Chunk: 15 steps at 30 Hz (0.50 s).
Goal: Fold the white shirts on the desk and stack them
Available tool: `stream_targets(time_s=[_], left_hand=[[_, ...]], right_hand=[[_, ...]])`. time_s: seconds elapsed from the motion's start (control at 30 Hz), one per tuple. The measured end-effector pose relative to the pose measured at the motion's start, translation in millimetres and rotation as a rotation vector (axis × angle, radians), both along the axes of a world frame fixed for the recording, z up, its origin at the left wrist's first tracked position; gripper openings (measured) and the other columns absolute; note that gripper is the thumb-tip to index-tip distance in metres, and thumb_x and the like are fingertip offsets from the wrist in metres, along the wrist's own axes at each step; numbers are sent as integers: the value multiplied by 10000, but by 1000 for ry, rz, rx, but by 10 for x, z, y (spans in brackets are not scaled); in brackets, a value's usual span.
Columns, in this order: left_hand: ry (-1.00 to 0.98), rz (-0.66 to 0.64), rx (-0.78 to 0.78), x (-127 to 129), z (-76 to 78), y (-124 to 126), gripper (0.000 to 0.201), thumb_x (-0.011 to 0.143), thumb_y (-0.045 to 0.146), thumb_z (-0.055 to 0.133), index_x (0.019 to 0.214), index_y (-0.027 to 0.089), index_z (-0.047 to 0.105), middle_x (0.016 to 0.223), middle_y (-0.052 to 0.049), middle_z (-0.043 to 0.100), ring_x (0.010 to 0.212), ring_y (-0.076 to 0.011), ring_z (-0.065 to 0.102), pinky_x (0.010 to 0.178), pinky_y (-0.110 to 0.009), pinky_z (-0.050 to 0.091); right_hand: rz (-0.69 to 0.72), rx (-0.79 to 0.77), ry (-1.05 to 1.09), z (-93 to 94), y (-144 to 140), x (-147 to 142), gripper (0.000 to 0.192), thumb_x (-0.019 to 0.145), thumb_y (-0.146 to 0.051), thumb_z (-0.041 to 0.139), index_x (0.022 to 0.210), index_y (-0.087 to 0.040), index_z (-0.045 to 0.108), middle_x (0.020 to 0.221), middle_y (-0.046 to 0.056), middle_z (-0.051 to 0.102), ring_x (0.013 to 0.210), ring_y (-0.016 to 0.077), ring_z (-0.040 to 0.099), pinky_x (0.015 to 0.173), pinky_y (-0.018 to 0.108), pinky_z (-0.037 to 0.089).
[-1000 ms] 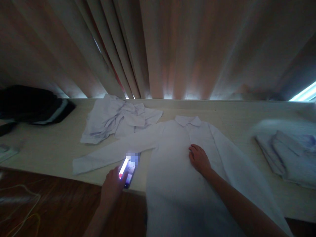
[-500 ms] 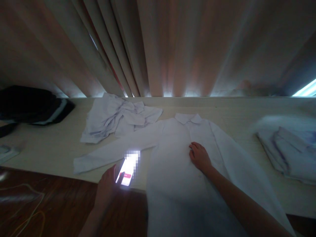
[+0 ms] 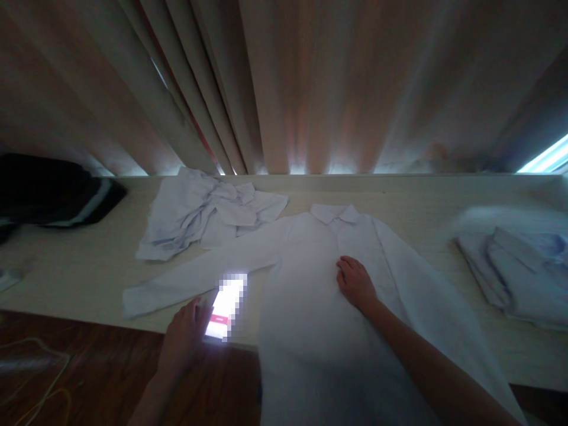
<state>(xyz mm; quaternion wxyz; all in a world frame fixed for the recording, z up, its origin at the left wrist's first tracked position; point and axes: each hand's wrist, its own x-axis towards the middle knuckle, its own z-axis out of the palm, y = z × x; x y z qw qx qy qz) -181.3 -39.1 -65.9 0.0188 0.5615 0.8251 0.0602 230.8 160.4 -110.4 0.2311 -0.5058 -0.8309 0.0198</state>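
A long-sleeved white shirt (image 3: 306,302) lies spread front up, its collar toward the curtain and its lower part hanging over the table's near edge. My right hand (image 3: 356,283) rests on the shirt's front placket below the collar, fingers bent and drawn together on the cloth; the exact grip of the fingertips is hard to see. On the left, my left hand (image 3: 185,331) is closed around the left edge of a smartphone (image 3: 227,302). The phone's screen glows brightly, with a red bar near its bottom and part of it pixelated. One shirt sleeve stretches out behind the phone.
A crumpled white garment (image 3: 190,213) lies behind the left sleeve. Folded pale clothes (image 3: 528,278) sit at the right beside clear plastic. A black bag (image 3: 48,189) is at far left. Curtains (image 3: 310,89) hang behind the table (image 3: 412,201). Cables (image 3: 57,378) lie on the floor.
My left thumb has moved off the phone's screen to its side, and hand and phone have shifted slightly left. The right hand keeps its place on the shirt. The whole view has shifted slightly.
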Motion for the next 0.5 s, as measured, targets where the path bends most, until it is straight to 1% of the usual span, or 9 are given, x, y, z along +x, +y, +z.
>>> stream_targets(time_s=[0.13, 0.2, 0.3, 0.4, 0.47, 0.5], left_hand=[[-81, -7, -16, 275, 165, 73, 521, 831, 503, 423, 1229, 169, 466, 1105, -122, 610, 1021, -252, 572, 845, -360, 438], [-117, 7, -41, 421, 244, 119, 574, 793, 512, 485, 1255, 172, 454, 1146, -129, 598, 1072, -271, 548, 861, -369, 426], [-151, 57, -58, 551, 282, 134, 583, 777, 496, 506, 1254, 162, 468, 1148, -147, 599, 1099, -289, 530, 870, -382, 412], [-155, 85, -44, 530, 214, 70, 588, 778, 523, 486, 1237, 155, 482, 1118, -153, 609, 1065, -290, 547, 862, -391, 417], [-148, 86, -27, 413, 155, 5, 615, 769, 546, 475, 1241, 152, 474, 1129, -152, 603, 1060, -290, 548, 873, -402, 421], [-137, 110, -1, 317, 139, -27, 630, 765, 556, 466, 1242, 145, 471, 1141, -155, 596, 1066, -292, 545, 886, -407, 421]], right_hand=[[1, 4, -4, -1, -1, 0, 247, 824, -176, 467, 1044, -150, 577, 1148, 121, 569, 1106, 223, 486, 1009, 360, 349], [-2, 7, -6, -5, -1, -1, 251, 822, -173, 470, 1047, -147, 578, 1149, 123, 569, 1107, 225, 486, 1009, 359, 350], [-4, 3, -15, -10, 3, -3, 258, 815, -171, 478, 1051, -144, 580, 1150, 125, 569, 1104, 228, 488, 1002, 361, 359], [-2, 4, -24, -13, 6, -3, 257, 817, -167, 474, 1050, -145, 580, 1153, 122, 568, 1106, 227, 488, 1004, 366, 360], [-3, 10, -23, -15, 7, -3, 257, 817, -165, 469, 1050, -148, 579, 1152, 118, 567, 1108, 226, 486, 1007, 369, 358], [-2, 13, -22, -17, 8, -2, 259, 816, -164, 469, 1051, -149, 577, 1153, 117, 566, 1110, 226, 485, 1009, 370, 357]])
